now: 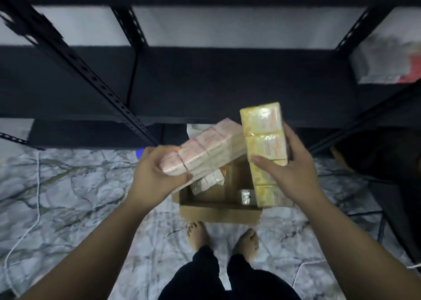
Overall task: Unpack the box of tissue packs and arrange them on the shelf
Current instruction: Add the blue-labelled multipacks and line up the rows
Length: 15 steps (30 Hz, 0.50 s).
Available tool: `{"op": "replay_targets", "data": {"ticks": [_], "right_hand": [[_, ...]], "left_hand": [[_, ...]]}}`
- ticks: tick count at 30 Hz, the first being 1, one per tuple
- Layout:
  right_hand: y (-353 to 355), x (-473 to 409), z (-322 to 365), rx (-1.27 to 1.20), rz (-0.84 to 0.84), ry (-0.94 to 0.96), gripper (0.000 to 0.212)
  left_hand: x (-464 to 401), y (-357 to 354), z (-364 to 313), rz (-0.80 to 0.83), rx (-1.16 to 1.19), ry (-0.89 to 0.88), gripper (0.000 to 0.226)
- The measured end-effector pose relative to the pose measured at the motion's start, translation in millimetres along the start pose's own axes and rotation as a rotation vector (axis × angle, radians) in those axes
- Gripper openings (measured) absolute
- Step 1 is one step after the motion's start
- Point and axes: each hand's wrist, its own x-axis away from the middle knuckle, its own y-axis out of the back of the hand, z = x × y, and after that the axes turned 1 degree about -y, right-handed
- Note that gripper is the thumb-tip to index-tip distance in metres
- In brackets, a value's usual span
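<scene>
**Fingers wrapping two tissue bundles above the open box**

Fingers of the left hand (157, 174) are curling round the near end of a pink-and-white plastic-wrapped bundle of tissue packs (205, 149), thumb lying along its lower edge, while the right hand (293, 169) is gripping a yellow plastic-wrapped bundle of tissue packs (265, 154) across its middle, thumb on the front face and fingers hidden behind. Both bundles are being held at the centre of the frame, above a small open brown cardboard box (218, 211) sitting on the marble-patterned floor just ahead of the person's bare feet.

The pink bundle's long axis is running from lower left to upper right; the yellow one is standing nearly upright, its top end pointing toward the dark, flat metal shelf board (205, 83) spanning the middle of the frame. That board is lying directly beyond both hands, up-frame, with its front edge just behind the yellow bundle's top, so the right hand appears nearer to it and is probably the one to place first. More wrapped packs (206, 182) are showing inside the box, so unpacking is likely only partway through. Another blurred white-and-red package (391, 62) is sitting at the upper right.
</scene>
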Motion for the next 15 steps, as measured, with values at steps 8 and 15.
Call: {"op": "replay_targets", "data": {"ticks": [8,15], "right_hand": [[62,7,89,0.053,0.009,0.212,0.103],[115,-8,156,0.136,-0.01,0.372,0.107]], "left_hand": [[5,70,-115,-0.163,0.069,-0.219,0.066],[-16,110,-203,-0.254,0.082,-0.339,0.068]]}}
